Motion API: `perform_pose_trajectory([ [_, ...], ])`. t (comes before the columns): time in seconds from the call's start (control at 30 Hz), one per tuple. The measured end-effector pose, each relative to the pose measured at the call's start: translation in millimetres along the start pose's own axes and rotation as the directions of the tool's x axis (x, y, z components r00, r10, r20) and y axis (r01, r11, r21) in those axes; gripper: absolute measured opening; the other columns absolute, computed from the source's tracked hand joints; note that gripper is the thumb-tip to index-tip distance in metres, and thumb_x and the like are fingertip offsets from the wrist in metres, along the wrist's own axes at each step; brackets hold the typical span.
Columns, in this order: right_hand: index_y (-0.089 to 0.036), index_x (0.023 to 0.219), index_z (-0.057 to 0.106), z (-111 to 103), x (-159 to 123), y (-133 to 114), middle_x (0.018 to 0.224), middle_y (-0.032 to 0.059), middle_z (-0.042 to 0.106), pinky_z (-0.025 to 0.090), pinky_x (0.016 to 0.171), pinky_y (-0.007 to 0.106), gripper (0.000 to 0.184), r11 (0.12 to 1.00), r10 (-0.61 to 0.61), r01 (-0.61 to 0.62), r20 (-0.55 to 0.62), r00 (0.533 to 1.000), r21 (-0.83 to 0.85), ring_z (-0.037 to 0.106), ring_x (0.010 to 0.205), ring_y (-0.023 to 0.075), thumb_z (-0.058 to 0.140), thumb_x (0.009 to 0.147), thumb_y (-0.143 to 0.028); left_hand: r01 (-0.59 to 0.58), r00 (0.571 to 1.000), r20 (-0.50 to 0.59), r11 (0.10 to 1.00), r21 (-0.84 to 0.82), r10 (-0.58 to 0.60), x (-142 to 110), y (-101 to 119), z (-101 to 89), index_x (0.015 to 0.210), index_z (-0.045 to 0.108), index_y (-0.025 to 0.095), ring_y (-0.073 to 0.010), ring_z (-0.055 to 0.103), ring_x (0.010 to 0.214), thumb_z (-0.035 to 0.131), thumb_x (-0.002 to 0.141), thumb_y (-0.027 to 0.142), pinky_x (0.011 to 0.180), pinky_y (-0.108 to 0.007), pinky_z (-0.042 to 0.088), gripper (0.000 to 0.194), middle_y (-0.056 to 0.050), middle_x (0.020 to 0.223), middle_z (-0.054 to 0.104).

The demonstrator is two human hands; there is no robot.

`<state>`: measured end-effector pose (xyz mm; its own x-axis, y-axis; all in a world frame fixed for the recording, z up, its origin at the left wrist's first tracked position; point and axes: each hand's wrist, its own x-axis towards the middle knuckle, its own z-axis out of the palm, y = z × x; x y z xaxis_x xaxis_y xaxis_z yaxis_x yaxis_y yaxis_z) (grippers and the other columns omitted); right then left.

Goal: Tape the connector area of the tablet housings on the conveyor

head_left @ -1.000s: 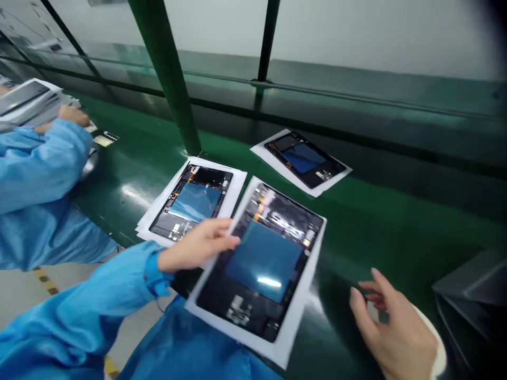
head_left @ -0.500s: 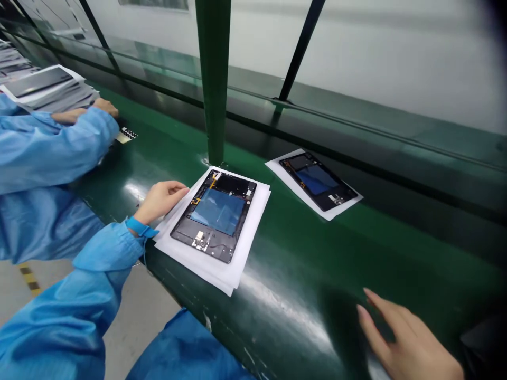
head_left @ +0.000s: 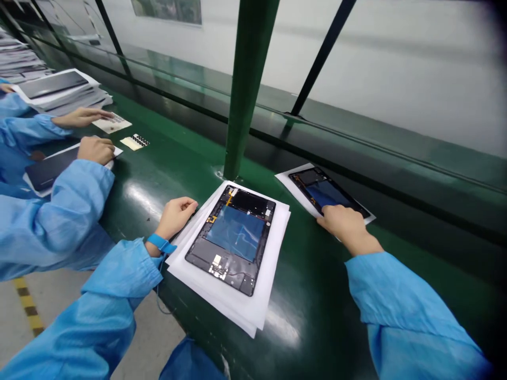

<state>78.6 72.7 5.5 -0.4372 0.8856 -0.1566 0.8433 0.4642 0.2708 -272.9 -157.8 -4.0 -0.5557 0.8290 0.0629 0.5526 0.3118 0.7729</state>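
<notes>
An opened tablet (head_left: 233,232), its inner parts and blue battery area facing up, lies on several white sheets (head_left: 237,319) in front of me. My left hand (head_left: 174,217), in a blue wrist strap (head_left: 161,243), rests at the left edge of those sheets with its fingers curled together. Whether they pinch anything is hidden. Farther right, a second opened tablet (head_left: 322,191) lies slanted on a white sheet (head_left: 283,179). Over its near long edge is my right hand (head_left: 344,227), closed on it with the thumb at the near side. The fingertips are partly hidden.
A green post (head_left: 249,89) rises from the green bench (head_left: 158,174) behind the near tablet. At left, a co-worker's hands (head_left: 95,149) are over a dark panel (head_left: 51,169), near small label sheets (head_left: 134,142). Stacked panels and paper (head_left: 59,87) stand beyond.
My right hand has moved from the lower right, open, up to the far tablet and closed on its edge. My left fingers have curled more. The co-worker's arms have shifted, uncovering a dark panel.
</notes>
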Motion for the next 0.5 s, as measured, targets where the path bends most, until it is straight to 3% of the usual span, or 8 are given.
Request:
perform_pose_trajectory([
  [0.17, -0.007, 0.112, 0.059, -0.7, 8.6, -11.6, 0.102, 0.0223, 0.064, 0.042, 0.066, 0.035, 0.035, 0.999, 0.042, -0.042, 0.029, 0.999, 0.002, 0.064, 0.088, 0.0296, 0.043, 0.083, -0.018, -0.003, 1.0, -0.013, 1.0, 0.029, 0.004, 0.1, 1.0, 1.7, 0.077, 0.067, 0.015, -0.0136, 0.055, 0.061, 0.052, 0.079, 0.041, 0.057, -0.023, 0.039, 0.031, -0.002, 0.067, 0.064],
  [0.33, -0.011, 0.105, 0.062, -19.6, 3.2, -2.3, 0.097, 0.019, 0.066, 0.039, 0.061, 0.032, 0.031, 0.999, 0.028, -0.029, 0.038, 0.999, 0.022, 0.064, 0.082, 0.027, 0.045, 0.079, -0.016, -0.021, 1.0, -0.017, 0.999, 0.045, 0.022, 0.1, 0.4, 1.1, 0.076, 0.067, 0.015, -0.0138, 0.054, 0.06, 0.051, 0.079, 0.041, 0.056, -0.024, 0.038, 0.031, -0.002, 0.065, 0.064],
  [0.43, -0.014, 0.097, 0.063, -23.8, -29.9, 24.1, 0.089, 0.016, 0.066, 0.036, 0.057, 0.032, 0.027, 1.0, 0.023, -0.024, 0.038, 0.999, 0.016, 0.064, 0.075, 0.0257, 0.043, 0.08, -0.019, -0.029, 1.0, -0.01, 0.999, 0.041, 0.03, 0.4, 0.3, 0.9, 0.077, 0.067, 0.015, -0.0139, 0.055, 0.061, 0.05, 0.079, 0.041, 0.056, -0.024, 0.039, 0.031, -0.002, 0.067, 0.065],
  [0.5, -0.019, 0.091, 0.064, -11.0, -73.0, 42.6, 0.083, 0.0124, 0.065, 0.034, 0.054, 0.033, 0.025, 0.999, -0.005, 0.005, 0.014, 1.0, 0.035, 0.063, 0.068, 0.023, 0.041, 0.082, -0.025, -0.028, 1.0, -0.006, 0.999, 0.038, 0.028, 0.1, 0.8, 0.6, 0.077, 0.067, 0.015, -0.014, 0.056, 0.061, 0.051, 0.079, 0.042, 0.057, -0.024, 0.04, 0.031, -0.003, 0.068, 0.066],
])
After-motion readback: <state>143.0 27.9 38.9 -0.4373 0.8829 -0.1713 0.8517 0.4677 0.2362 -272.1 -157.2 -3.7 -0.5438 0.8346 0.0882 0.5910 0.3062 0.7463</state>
